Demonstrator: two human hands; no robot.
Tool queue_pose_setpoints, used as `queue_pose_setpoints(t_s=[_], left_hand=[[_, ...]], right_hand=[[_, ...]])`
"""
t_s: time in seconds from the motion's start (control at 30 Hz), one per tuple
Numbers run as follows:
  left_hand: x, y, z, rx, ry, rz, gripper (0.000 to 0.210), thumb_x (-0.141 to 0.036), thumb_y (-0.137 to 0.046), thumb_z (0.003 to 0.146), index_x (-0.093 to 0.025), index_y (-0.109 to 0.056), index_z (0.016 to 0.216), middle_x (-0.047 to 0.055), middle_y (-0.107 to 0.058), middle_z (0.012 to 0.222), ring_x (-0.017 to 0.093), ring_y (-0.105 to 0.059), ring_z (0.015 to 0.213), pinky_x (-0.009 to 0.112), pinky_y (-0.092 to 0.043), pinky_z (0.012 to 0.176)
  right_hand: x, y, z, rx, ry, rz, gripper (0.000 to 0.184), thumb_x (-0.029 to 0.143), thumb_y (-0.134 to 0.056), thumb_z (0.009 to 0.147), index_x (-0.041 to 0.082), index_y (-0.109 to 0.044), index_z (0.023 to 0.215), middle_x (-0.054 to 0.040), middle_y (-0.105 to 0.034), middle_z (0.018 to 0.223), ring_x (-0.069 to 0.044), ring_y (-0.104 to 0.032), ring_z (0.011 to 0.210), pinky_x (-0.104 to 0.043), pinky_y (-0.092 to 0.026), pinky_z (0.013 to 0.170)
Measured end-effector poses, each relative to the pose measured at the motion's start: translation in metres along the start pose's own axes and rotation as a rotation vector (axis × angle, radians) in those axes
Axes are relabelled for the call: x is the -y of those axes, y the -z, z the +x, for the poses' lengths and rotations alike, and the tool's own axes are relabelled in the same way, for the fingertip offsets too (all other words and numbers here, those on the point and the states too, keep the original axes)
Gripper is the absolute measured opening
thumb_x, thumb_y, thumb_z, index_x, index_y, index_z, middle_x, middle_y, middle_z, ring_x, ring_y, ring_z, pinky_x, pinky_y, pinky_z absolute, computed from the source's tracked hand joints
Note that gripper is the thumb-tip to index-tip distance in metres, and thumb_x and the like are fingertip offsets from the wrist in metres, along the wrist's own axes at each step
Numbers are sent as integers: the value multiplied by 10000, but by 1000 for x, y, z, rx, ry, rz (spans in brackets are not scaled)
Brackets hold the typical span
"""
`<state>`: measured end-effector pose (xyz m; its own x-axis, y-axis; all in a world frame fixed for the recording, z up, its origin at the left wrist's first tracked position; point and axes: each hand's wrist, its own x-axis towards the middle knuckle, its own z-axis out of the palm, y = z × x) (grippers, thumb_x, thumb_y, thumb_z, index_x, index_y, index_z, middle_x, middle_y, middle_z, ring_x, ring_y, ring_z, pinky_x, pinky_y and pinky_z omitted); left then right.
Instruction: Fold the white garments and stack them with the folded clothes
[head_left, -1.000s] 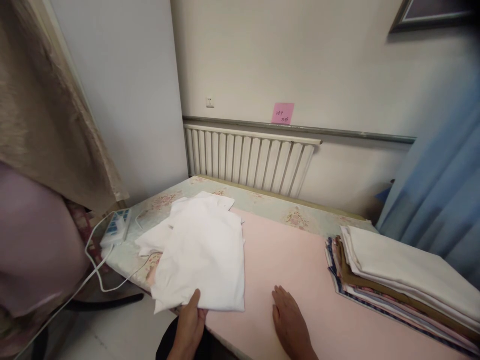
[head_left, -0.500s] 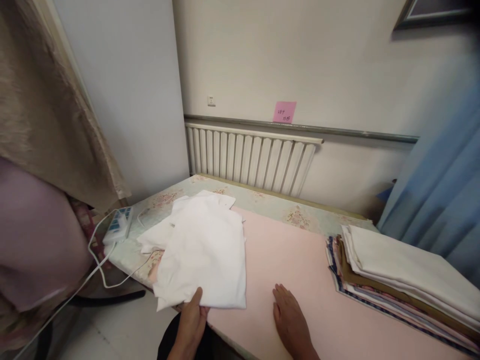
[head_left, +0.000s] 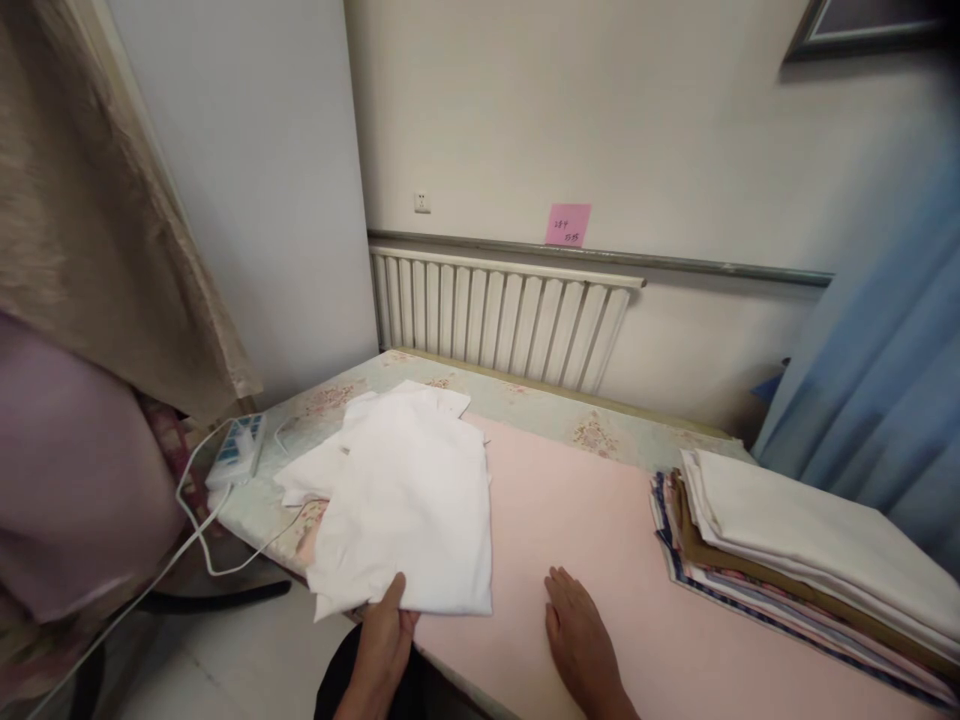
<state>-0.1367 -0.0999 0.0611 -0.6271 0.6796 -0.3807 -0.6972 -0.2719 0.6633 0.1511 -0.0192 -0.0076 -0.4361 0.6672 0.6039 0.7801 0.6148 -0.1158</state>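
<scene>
White cloth [head_left: 412, 520] likely creases less gripped lightly: left hand [head_left: 382, 640] pinches its near edge; right hand [head_left: 581, 635] lies palm-down, outstretched.

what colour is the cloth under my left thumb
The cloth is white, best seen in the head view.

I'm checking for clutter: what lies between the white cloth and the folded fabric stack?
The head view shows pink covering there, with the right hand palm-down over its near part.
</scene>
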Motion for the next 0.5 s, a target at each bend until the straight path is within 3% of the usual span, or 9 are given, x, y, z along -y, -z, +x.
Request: queue_pose_setpoints(t_s=[0.5], left_hand=[[-1, 0, -2, 4, 7, -21, 367, -54, -574, 834, -213, -609, 1163, 57, -695, 1089, 135, -675, 934, 334, -533, 902]], right_hand=[[1, 2, 2, 8, 0, -14, 357, 215, -439, 907, 177, -574, 1235, -95, -598, 1284, -244, -527, 1224, -433, -441, 1031]])
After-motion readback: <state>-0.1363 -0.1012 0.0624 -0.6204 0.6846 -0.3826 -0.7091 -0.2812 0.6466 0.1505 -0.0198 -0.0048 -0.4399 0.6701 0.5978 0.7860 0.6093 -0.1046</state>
